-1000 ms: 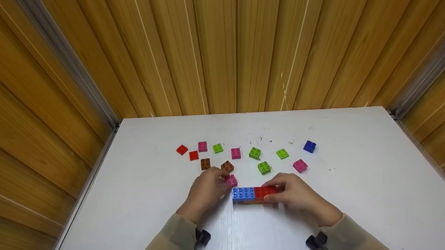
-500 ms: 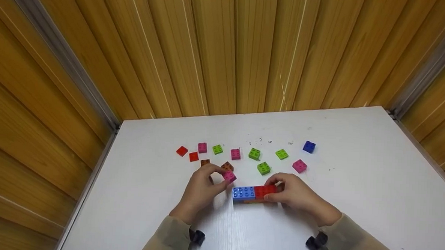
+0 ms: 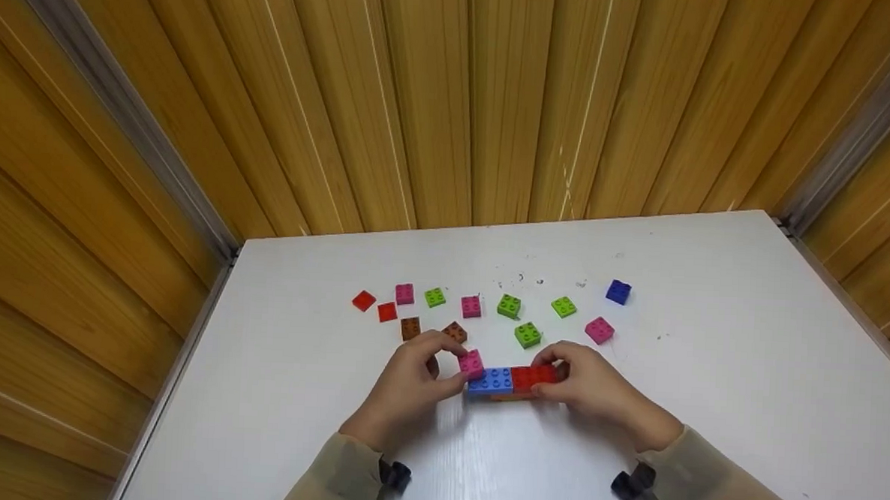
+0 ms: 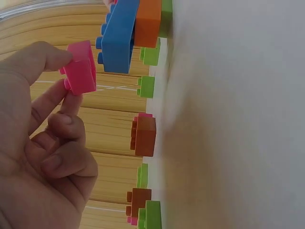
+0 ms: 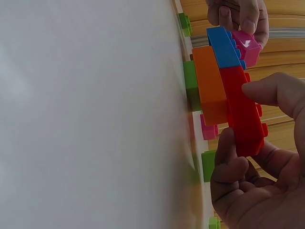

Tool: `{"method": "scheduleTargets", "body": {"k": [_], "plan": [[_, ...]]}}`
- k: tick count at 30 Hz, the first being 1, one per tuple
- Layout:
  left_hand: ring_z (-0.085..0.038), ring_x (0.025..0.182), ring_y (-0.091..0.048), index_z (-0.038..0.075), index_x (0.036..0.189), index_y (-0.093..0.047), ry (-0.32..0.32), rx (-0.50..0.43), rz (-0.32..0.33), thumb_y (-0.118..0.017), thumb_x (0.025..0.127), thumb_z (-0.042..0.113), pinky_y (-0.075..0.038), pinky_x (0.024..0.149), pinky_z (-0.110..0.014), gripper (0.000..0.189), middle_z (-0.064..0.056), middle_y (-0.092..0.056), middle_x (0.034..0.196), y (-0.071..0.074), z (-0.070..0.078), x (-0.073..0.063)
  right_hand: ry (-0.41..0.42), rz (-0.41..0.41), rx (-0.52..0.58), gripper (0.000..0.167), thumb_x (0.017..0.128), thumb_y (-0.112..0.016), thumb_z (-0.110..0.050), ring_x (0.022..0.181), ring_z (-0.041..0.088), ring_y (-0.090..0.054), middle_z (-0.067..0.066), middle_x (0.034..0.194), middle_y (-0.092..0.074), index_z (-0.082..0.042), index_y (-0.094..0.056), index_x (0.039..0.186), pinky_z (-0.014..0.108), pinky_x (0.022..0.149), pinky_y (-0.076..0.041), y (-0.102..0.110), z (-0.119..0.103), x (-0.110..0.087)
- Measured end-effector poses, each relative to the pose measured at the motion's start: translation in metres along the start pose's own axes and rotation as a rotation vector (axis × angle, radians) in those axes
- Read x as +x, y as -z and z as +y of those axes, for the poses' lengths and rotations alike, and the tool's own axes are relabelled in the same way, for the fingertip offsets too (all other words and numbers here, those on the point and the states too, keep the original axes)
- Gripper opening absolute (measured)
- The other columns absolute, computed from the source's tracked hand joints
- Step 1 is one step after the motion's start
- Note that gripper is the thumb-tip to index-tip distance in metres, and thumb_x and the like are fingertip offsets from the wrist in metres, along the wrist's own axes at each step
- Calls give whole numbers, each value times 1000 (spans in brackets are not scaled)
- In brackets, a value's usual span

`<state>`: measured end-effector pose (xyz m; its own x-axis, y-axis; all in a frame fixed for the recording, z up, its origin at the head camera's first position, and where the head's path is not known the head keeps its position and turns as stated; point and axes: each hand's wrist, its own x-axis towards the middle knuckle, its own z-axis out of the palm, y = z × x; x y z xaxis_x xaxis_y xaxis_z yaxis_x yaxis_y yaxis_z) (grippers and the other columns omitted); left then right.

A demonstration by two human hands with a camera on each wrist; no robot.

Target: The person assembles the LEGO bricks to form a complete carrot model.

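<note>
My left hand point(image 3: 411, 380) pinches a pink square building brick point(image 3: 471, 364) between thumb and fingertips. In the left wrist view that pink brick point(image 4: 82, 67) is tilted, a small gap from the blue brick point(image 4: 119, 40). The built stack has a blue brick point(image 3: 493, 381) and a red brick point(image 3: 533, 378) side by side on top. Below them sit an orange brick point(image 5: 209, 86) and a green brick point(image 5: 191, 86), seen in the right wrist view. With thumb and fingers, my right hand point(image 3: 589, 380) grips the red brick's right end.
Beyond the hands lie several loose bricks on the white table point(image 3: 295, 409): brown bricks point(image 3: 454, 332), green ones point(image 3: 528, 335), pink ones point(image 3: 599, 330), red flat pieces point(image 3: 364, 300) and a dark blue brick point(image 3: 618, 291). A wood-patterned wall point(image 3: 435, 129) stands behind the table.
My left hand has lifted the pink brick from the table and brought it rightward over the blue brick's left end. The right hand keeps its grip on the stack, nearly still.
</note>
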<state>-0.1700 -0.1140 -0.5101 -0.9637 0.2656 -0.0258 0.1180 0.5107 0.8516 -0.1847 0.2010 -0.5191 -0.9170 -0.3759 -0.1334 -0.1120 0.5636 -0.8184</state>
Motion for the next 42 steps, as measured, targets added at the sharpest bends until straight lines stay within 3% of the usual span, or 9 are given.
{"method": "scheduleTargets", "body": {"k": [10,17,27,30,36,39,42], "plan": [[-28,130,-62,41,117,-78,-3,0,-57,-88,99,31,-62,106,-39,24,3,-67,159,-2,1,-3,-16,-1,2,34,95,-89,-24,101,24,-61,9,114,-72,-10,-76,123,29,79,-56,0,-1,-1],[-28,127,-64,41,119,-79,-7,2,-79,-87,100,31,-63,107,-40,23,2,-69,155,-2,1,-3,-4,-4,4,34,94,-89,-24,99,24,-61,10,114,-73,-9,-76,122,28,77,-56,1,-2,-1],[-23,119,-64,45,119,-80,8,-45,-75,-80,106,44,-57,98,-31,13,17,-72,136,-8,1,-1,52,0,18,34,91,-88,-20,95,22,-61,10,111,-74,-6,-77,120,26,75,-52,0,2,1],[-21,117,-62,42,121,-80,37,-81,-68,-80,106,45,-55,98,-31,15,15,-72,135,-10,1,-2,54,0,31,34,91,-89,-20,94,22,-61,10,110,-74,-6,-77,120,26,74,-52,0,2,0],[-23,114,-66,29,142,-74,150,-148,-63,-83,102,46,-61,105,-42,45,6,-71,138,-13,4,-3,59,-1,38,34,91,-89,-19,94,22,-62,10,111,-74,-5,-77,120,25,73,-53,0,2,0],[-23,123,-66,28,140,-74,198,-159,-81,-83,101,49,-60,113,-49,45,4,-72,139,-14,7,-4,64,2,27,33,91,-89,-19,93,22,-61,10,110,-74,-5,-77,119,25,74,-53,0,2,0],[-22,123,-66,29,132,-78,229,-180,-90,-83,100,50,-63,105,-45,38,2,-74,136,-15,8,-3,58,6,16,33,92,-89,-20,94,21,-61,9,108,-74,-5,-77,119,25,77,-52,0,2,0]]}}
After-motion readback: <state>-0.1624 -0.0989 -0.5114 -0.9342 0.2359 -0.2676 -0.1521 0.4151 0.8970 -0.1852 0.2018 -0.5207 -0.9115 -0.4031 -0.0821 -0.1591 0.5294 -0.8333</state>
